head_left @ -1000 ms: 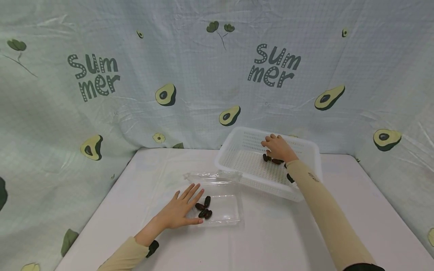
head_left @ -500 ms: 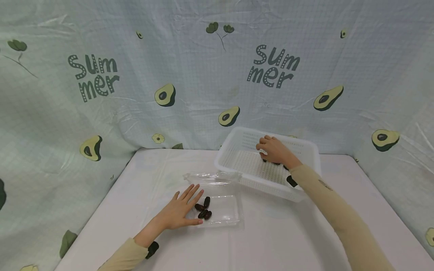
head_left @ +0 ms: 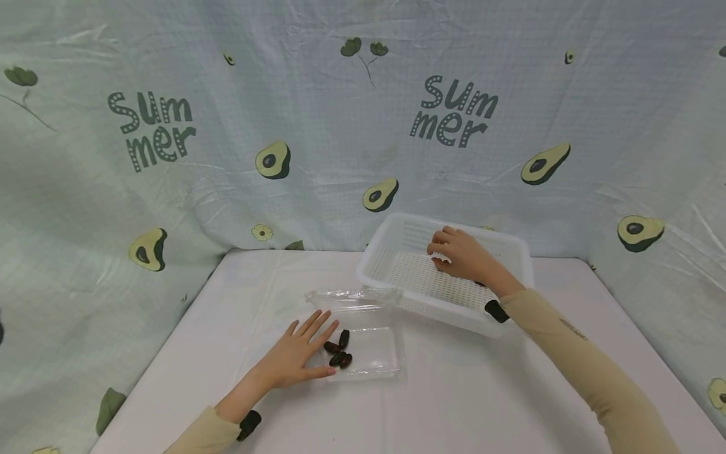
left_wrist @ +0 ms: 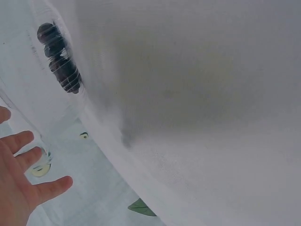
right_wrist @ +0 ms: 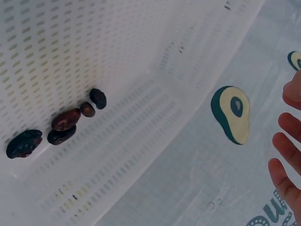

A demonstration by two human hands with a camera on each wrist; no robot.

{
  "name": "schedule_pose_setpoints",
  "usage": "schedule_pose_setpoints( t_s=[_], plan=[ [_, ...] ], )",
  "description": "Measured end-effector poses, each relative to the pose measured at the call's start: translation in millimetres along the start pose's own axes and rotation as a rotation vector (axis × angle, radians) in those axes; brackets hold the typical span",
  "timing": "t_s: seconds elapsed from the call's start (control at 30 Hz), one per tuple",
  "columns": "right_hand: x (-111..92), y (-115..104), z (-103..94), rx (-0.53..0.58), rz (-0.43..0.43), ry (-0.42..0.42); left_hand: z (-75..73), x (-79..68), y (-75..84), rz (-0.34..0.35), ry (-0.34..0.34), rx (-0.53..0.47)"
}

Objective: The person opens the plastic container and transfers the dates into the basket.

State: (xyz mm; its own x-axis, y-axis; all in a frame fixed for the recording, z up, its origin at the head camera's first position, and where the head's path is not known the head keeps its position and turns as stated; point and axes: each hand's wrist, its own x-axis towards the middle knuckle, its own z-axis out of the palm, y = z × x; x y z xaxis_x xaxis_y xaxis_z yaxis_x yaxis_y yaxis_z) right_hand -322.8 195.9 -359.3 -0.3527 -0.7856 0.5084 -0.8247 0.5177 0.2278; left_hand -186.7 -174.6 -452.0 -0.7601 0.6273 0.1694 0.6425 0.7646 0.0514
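My left hand (head_left: 292, 359) lies with fingers spread at the left side of a clear plastic clamshell box (head_left: 374, 350), its fingertips over or touching the edge. Several dark brown dates (head_left: 341, 359) sit together in the left part of that box. Over a white perforated basket (head_left: 397, 268), my right hand (head_left: 462, 255) hovers with fingers loosely bent and apart. In the right wrist view, its fingers (right_wrist: 287, 148) show nothing between them. Several dates (right_wrist: 66, 119) lie in the basket along one inner side; in the head view, the right hand hides most of them.
The box's lid (head_left: 354, 296) is folded back and reaches the basket's near left corner. A white cloth (head_left: 448, 403) covers the table. Behind it hangs a pale curtain (head_left: 317, 94) printed with avocados.
My right hand has shifted slightly left and nearer over the basket, hiding dates that showed earlier. My left hand stays in place beside the box; the head view moved slightly.
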Motion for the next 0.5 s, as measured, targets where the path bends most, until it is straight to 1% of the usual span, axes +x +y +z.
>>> schedule_pose_setpoints(
  t_s=[0.1, 0.2, 0.33, 0.5],
  plan=[
    [-3, -8, -4.4, 0.006, -0.051, 0.030, -0.1, -5.2, -0.5, 0.010, 0.040, 0.015],
    [-8, -18, -6.9, 0.016, -0.082, 0.059, 0.5, -10.7, -1.6, 0.009, 0.056, 0.035],
    [-15, -34, -6.3, 0.037, -0.114, 0.085, 1.9, -16.4, -3.4, -0.004, 0.058, 0.036],
    [-23, -56, 2.0, 0.048, -0.170, 0.104, 4.0, -18.8, -5.9, -0.023, 0.055, 0.012]
  ],
)
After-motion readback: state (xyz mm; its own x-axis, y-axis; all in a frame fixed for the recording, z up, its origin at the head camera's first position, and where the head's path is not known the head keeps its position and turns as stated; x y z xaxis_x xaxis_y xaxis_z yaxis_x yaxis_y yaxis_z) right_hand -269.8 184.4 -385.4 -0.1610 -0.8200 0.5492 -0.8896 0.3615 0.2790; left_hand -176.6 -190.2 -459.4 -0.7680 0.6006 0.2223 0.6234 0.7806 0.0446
